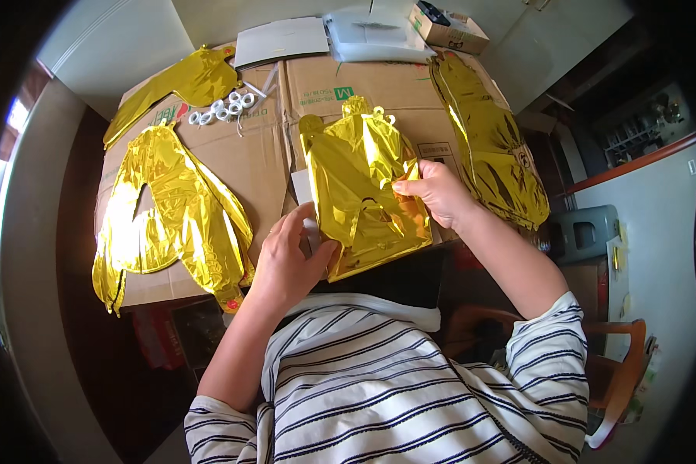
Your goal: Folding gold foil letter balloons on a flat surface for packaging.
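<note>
A folded gold foil balloon [363, 185] lies at the front middle of the cardboard, its crinkled surface shining. My right hand [441, 193] pinches its right edge, thumb on top. At the opposite edge, my left hand [286, 255] is curled with thumb and fingertips against the foil; part of its grip is hidden. A white card [303, 189] shows from beneath the balloon beside the left fingers.
Flat gold foil balloons lie at left [158, 209], far left [178, 81] and right [487, 139] on the cardboard [263, 147]. Several white ribbon rolls [223, 108] sit between. At the back are white sheets [281, 41], clear plastic bags [375, 37] and a small box [448, 29].
</note>
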`<state>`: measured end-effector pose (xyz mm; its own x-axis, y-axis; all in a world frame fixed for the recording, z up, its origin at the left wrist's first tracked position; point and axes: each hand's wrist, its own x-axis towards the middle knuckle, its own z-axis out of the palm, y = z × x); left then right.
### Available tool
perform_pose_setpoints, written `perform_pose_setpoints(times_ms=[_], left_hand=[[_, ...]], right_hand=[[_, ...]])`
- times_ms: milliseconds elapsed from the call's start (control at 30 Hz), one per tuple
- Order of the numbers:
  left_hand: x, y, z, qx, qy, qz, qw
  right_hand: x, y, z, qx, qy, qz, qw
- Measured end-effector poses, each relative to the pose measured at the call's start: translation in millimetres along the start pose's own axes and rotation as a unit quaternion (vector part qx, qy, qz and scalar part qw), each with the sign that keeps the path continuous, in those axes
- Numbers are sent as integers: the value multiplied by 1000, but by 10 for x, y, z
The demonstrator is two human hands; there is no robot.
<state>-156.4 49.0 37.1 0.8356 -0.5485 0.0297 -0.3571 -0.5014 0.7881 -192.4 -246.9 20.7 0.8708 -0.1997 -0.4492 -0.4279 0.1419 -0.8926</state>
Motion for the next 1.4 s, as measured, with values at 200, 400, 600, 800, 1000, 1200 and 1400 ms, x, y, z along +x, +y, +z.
perform_pose_setpoints(times_ms=[200,400,600,800,1000,1200,1400], left_hand=[[-40,23,-32,49,-13,56,997],[-75,-15,14,85,-2,109,990],[-64,-82,85,104,12,119,987],[-60,-52,94,119,18,128,984],[-65,-30,99,137,21,132,981],[-88,-61,117,109,42,164,979],[-17,-40,20,128,61,164,976]], right_hand=[[-10,41,91,-108,38,-99,988],[31,30,69,-290,65,-131,946],[-41,-83,119,-480,105,-234,839],[-236,-127,-1,-360,100,-148,916],[-589,-173,-283,-175,3,-11,985],[-621,-87,-348,-429,70,-157,887],[-841,151,-517,-605,-3,-291,741]])
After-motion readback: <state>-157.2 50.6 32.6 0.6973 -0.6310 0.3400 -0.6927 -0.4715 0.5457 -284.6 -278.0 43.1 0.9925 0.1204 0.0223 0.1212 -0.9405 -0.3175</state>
